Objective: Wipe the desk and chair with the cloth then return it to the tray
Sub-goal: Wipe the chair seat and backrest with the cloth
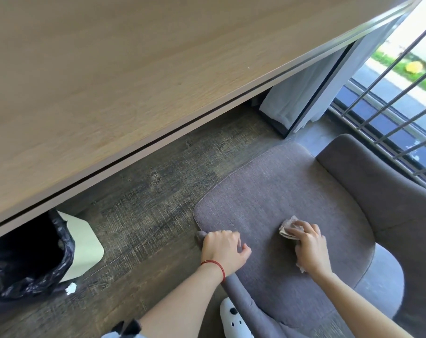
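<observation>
One grey chair (280,191), one cloth (287,228), one desk (97,81), one bin (36,252). The right hand (309,247) presses the cloth flat on the chair seat, fingers together over it. The left hand (225,247) curls over the chair's arm. Dark wood floor (158,191); the desk is beyond the chair, a barred window (390,93) behind it.
</observation>
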